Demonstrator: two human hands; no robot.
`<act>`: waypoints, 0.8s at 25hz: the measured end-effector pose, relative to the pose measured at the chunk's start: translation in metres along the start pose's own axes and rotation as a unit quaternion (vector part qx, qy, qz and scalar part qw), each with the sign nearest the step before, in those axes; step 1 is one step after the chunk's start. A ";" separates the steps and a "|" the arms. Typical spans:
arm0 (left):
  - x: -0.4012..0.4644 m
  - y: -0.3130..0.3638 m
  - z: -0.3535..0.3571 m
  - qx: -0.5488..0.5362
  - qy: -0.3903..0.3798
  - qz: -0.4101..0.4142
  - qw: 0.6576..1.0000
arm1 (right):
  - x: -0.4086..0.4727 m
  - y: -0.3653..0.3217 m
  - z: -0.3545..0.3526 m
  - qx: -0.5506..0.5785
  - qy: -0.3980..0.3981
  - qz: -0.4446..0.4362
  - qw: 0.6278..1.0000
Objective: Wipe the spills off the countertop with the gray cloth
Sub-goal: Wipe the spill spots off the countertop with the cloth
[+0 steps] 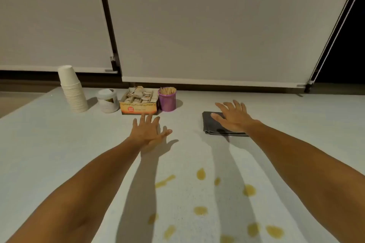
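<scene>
Countertop (59, 144): folded dark gray cloth (211, 124), flat.

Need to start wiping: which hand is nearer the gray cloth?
Right. The right hand lies spread over the cloth; the left hand is well to its left, apart from it.

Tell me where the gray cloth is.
In the head view, the gray cloth lies folded on the countertop, right of centre, under the open right hand, right of the purple cup.
</scene>
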State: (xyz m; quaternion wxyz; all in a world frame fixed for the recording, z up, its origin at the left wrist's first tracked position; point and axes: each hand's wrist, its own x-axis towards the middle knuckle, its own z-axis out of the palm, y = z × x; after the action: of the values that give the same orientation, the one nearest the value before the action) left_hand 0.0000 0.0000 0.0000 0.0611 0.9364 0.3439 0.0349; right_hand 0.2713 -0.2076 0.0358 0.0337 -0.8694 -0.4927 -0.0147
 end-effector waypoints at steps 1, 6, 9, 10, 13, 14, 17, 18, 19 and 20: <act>-0.001 -0.001 0.004 0.003 -0.023 -0.003 1.000 | 0.001 0.001 0.005 -0.005 -0.012 0.004 1.000; -0.007 -0.017 0.033 -0.001 -0.020 0.014 1.000 | 0.018 0.011 0.035 -0.012 -0.060 0.028 0.998; -0.009 -0.025 0.046 -0.011 -0.045 0.028 0.999 | 0.033 0.019 0.043 0.011 -0.035 0.052 0.998; -0.009 -0.027 0.051 -0.011 -0.042 0.028 0.999 | 0.037 0.023 0.043 0.019 -0.024 0.055 0.998; -0.006 -0.031 0.060 -0.006 -0.031 0.027 0.999 | 0.050 0.034 0.046 -0.009 0.002 0.032 0.999; -0.004 -0.033 0.061 -0.005 -0.031 0.028 0.999 | 0.053 0.037 0.050 -0.020 -0.004 0.020 1.000; 0.000 -0.036 0.062 -0.001 -0.024 0.031 0.999 | 0.055 0.048 0.065 -0.013 -0.033 -0.005 0.999; 0.001 -0.038 0.061 -0.002 -0.024 0.032 0.999 | 0.055 0.051 0.071 -0.010 -0.038 -0.009 0.999; 0.001 -0.038 0.062 -0.006 -0.025 0.033 0.999 | 0.054 0.053 0.076 -0.009 -0.038 -0.009 0.999; 0.001 -0.039 0.062 -0.010 -0.028 0.034 0.999 | 0.053 0.053 0.080 -0.009 -0.037 -0.004 0.999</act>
State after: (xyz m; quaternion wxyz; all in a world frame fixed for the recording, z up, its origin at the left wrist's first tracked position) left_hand -0.0173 0.0240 -0.0671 0.0789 0.9475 0.3096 0.0137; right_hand 0.3439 -0.1834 -0.0437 0.0073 -0.8678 -0.4967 0.0132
